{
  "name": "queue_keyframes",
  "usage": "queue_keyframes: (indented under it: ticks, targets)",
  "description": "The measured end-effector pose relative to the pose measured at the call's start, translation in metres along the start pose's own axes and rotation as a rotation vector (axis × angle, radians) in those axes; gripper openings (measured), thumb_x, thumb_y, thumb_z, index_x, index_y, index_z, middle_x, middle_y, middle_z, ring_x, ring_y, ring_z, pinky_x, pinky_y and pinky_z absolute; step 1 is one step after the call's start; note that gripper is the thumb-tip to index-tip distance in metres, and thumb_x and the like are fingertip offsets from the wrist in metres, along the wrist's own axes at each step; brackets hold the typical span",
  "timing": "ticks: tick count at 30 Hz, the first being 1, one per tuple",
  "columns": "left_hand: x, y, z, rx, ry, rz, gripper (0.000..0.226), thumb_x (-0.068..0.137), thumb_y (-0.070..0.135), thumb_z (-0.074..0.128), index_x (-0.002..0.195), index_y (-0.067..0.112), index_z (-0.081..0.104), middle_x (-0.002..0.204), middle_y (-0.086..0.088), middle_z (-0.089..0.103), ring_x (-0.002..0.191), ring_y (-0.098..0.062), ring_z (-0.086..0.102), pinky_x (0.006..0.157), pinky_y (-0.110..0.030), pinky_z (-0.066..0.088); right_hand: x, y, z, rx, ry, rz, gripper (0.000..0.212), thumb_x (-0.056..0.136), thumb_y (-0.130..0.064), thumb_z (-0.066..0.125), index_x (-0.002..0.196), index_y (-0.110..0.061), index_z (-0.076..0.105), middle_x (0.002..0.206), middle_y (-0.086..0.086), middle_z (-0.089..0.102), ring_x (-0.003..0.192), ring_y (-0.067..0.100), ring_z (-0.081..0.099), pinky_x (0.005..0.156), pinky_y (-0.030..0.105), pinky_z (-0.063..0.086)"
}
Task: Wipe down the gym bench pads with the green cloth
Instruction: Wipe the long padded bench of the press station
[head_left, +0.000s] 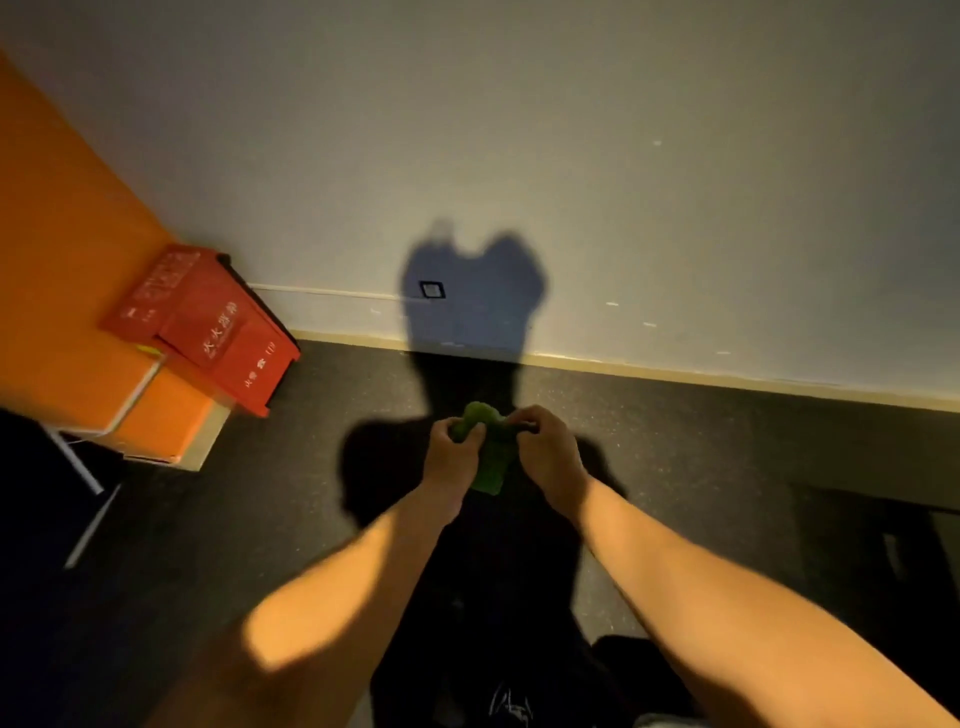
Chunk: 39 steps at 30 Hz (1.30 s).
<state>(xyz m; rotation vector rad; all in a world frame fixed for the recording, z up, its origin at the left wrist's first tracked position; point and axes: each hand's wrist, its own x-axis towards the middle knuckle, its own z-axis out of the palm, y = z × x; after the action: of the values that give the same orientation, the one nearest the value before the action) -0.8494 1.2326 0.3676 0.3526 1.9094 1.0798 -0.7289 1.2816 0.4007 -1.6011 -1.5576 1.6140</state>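
Note:
The green cloth (491, 457) hangs bunched between both hands, out in front of me above the dark floor. My left hand (451, 453) grips its upper left part with curled fingers. My right hand (545, 447) pinches its upper right edge. The lower part of the cloth dangles between my wrists. No bench pad can be made out clearly; a dark shape at the right edge (878, 540) is too dim to identify.
A red fire-extinguisher box (208, 327) stands on the floor at the left against an orange wall (57, 291). A pale wall (519, 156) with a small socket (431, 289) faces me. Dark speckled flooring (701, 441) spreads around. My shoe (511, 709) shows at the bottom.

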Motion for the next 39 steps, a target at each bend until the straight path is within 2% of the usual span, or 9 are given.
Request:
queue_keyframes:
  ticks: [13,19,21,24,27,30,32,34,39]
  targets:
    - [0.099,0.132,-0.155,-0.32,0.162,-0.071,0.036,0.09,0.01,0.056,0.114,0.035,0.045,0.111,-0.007,0.063,0.093,-0.022,0.062,0.077,-0.036,0.055,0.125,-0.197,0.145,-0.105,-0.356,-0.255,0.044,0.097,-0.001,0.035,0.113,-0.023,0.069,0.113,-0.001,0.063,0.098,0.014,0.059,0.078,0.024,0.044]
    - [0.193,0.191,-0.215,-0.254,0.368,-0.06,0.049,0.087,0.008,0.055,0.127,0.035,0.053,0.127,-0.008,0.032,0.098,-0.018,0.042,0.09,-0.027,0.035,0.209,-0.286,0.24,-0.098,-0.649,-0.362,0.04,0.092,0.009,0.04,0.115,-0.004,0.07,0.119,0.009,0.063,0.099,0.016,0.061,0.066,0.009,0.047]
    - [0.211,0.203,-0.24,-0.281,0.42,-0.079,0.043,0.087,0.007,0.054,0.126,0.027,0.06,0.129,-0.006,0.033,0.099,-0.014,0.039,0.093,-0.021,0.029,0.224,-0.311,0.269,-0.128,-0.765,-0.343,0.044,0.091,0.009,0.04,0.116,-0.01,0.071,0.125,0.008,0.063,0.104,0.021,0.064,0.079,0.024,0.057]
    - [0.221,0.201,-0.294,-0.368,0.557,-0.094,0.044,0.067,0.022,0.067,0.111,0.018,0.066,0.13,-0.008,0.052,0.111,-0.019,0.051,0.094,-0.018,0.04,0.226,-0.343,0.327,-0.269,-0.919,-0.389,0.046,0.088,0.008,0.044,0.118,-0.015,0.071,0.132,0.011,0.062,0.105,0.034,0.064,0.097,0.043,0.051]
    - [0.228,0.187,-0.35,-0.593,0.6,-0.079,0.028,0.076,0.018,0.062,0.103,0.016,0.052,0.096,-0.012,0.061,0.082,-0.019,0.055,0.067,-0.017,0.046,0.211,-0.376,0.389,-0.326,-1.062,-0.513,0.049,0.089,0.009,0.045,0.124,-0.016,0.069,0.135,-0.001,0.056,0.107,0.026,0.061,0.08,0.022,0.051]
    - [0.219,0.176,-0.399,-0.771,0.617,-0.089,0.027,0.088,0.031,0.052,0.111,0.017,0.058,0.095,-0.008,0.069,0.081,-0.023,0.065,0.067,-0.029,0.051,0.193,-0.387,0.461,-0.362,-1.216,-0.579,0.053,0.09,0.01,0.043,0.129,-0.018,0.065,0.134,-0.008,0.051,0.122,0.013,0.051,0.079,0.007,0.044]
    - [0.221,0.157,-0.437,-0.924,0.633,-0.07,0.039,0.1,0.039,0.045,0.125,0.013,0.061,0.104,-0.01,0.074,0.088,-0.027,0.072,0.062,-0.031,0.057,0.177,-0.387,0.516,-0.394,-1.278,-0.584,0.057,0.089,0.008,0.044,0.13,-0.026,0.064,0.14,-0.008,0.05,0.125,0.013,0.049,0.093,0.018,0.047]
    - [0.219,0.145,-0.479,-1.063,0.618,-0.046,0.049,0.105,0.05,0.036,0.128,0.017,0.064,0.113,-0.012,0.074,0.101,-0.029,0.071,0.067,-0.033,0.059,0.157,-0.388,0.567,-0.405,-1.331,-0.587,0.058,0.089,0.004,0.047,0.13,-0.034,0.063,0.144,-0.005,0.048,0.124,0.02,0.052,0.099,0.04,0.05]
    - [0.215,0.094,-0.604,-1.1,0.745,-0.022,0.055,0.104,0.057,0.032,0.128,0.02,0.065,0.118,-0.009,0.073,0.109,-0.028,0.068,0.083,-0.039,0.053,0.102,-0.396,0.705,-0.47,-1.49,-0.57,0.061,0.096,-0.002,0.048,0.138,-0.046,0.051,0.135,-0.013,0.043,0.122,0.015,0.047,0.091,0.03,0.046]
